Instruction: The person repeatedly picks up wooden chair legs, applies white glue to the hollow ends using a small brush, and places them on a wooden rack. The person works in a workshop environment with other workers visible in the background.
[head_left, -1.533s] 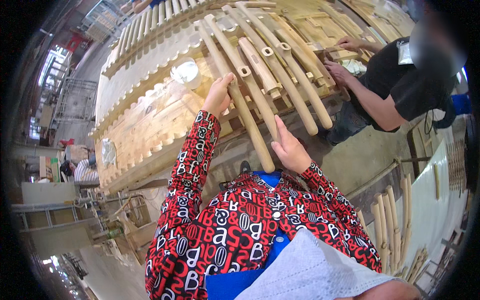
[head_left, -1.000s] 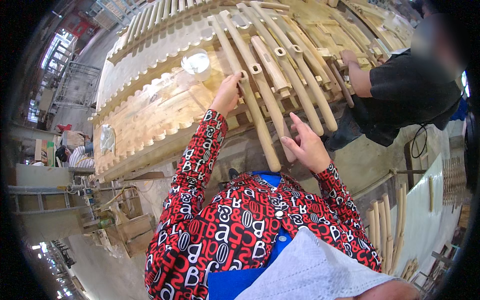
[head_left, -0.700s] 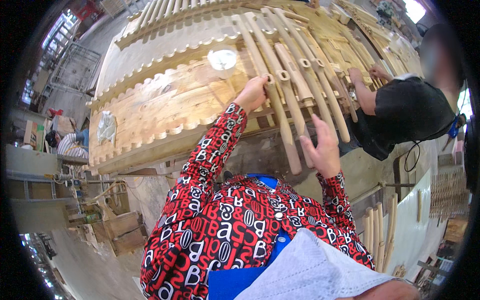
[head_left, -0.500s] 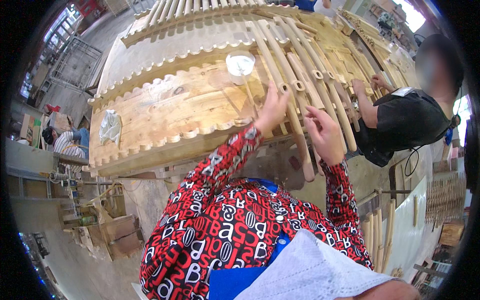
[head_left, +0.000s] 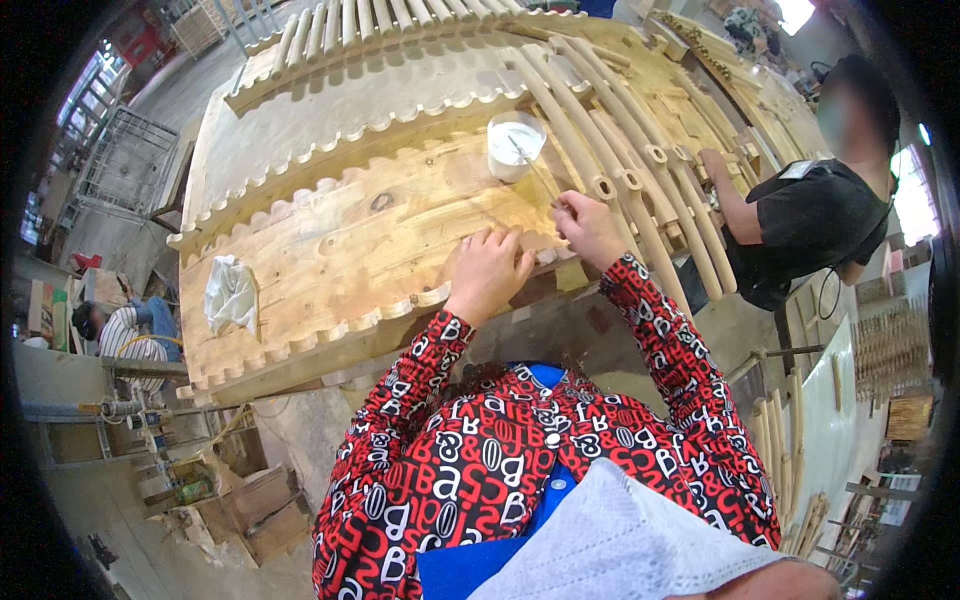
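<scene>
My right hand (head_left: 590,228) is closed around the near end of a thin stick (head_left: 544,180). The stick's far end reaches into a white plastic cup (head_left: 505,163) holding something white. Over the bench's near scalloped edge lies my left hand (head_left: 488,272), fingers spread and nothing in them. Just to the right of my right hand lie several long rounded wooden rails (head_left: 560,118), side by side, some with an oval slot. Whatever is on the stick's tip inside the cup is too small to make out.
A crumpled white cloth or bag (head_left: 231,296) sits on the wooden bench (head_left: 330,260) at left. Scalloped strips (head_left: 370,135) cross it, and rounded rods (head_left: 345,25) line the back. To the right, a person in black (head_left: 815,215) works at the bench. Another person (head_left: 135,330) is at far left.
My hands have left the slotted rail and moved left. The right hand has taken hold of the stick standing in the cup; the left now lies at the bench edge.
</scene>
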